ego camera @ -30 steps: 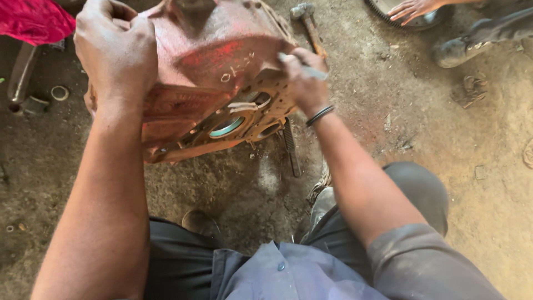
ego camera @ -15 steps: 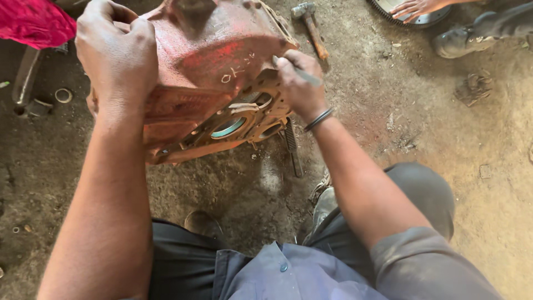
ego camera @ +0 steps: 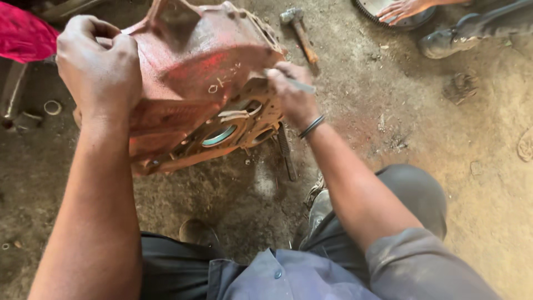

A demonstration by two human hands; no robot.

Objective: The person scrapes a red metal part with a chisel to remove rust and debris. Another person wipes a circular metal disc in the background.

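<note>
grey-blue shirt and dark trousers fill the bottom of the frame. above them, at centre left, a rusty red cast-metal housing (ego camera: pixel 194 94) stands tilted on the dirt floor (ego camera: pixel 388 128), its flat flange pierced by round bores, a white chalk mark on its side. the left hand (ego camera: pixel 100 66) clamps its upper left edge, fingers curled tight. the right hand (ego camera: pixel 291 91) pinches a thin grey metal tool (ego camera: pixel 297 84) against the flange. upper centre lies a wooden-handled hammer (ego camera: pixel 300 30); another person's hand (ego camera: pixel 402 10) rests top right.
</note>
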